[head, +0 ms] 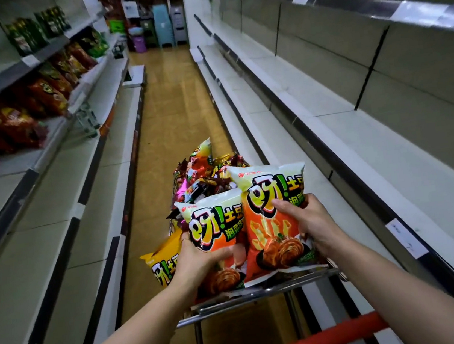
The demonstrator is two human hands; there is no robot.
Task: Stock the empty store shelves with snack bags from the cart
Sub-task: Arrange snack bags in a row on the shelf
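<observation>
Left hand (199,258) and right hand (310,220) clutch two glossy, puffy orange bags (272,223) over a seemingly wire cart (263,293).

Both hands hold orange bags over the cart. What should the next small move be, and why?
Probably swing both bags rightward onto the bare right shelf. The left hand grips the left orange bag, the right hand grips the right orange bag, both held above the pile in the cart, and that shelf stands close beside it.
</observation>
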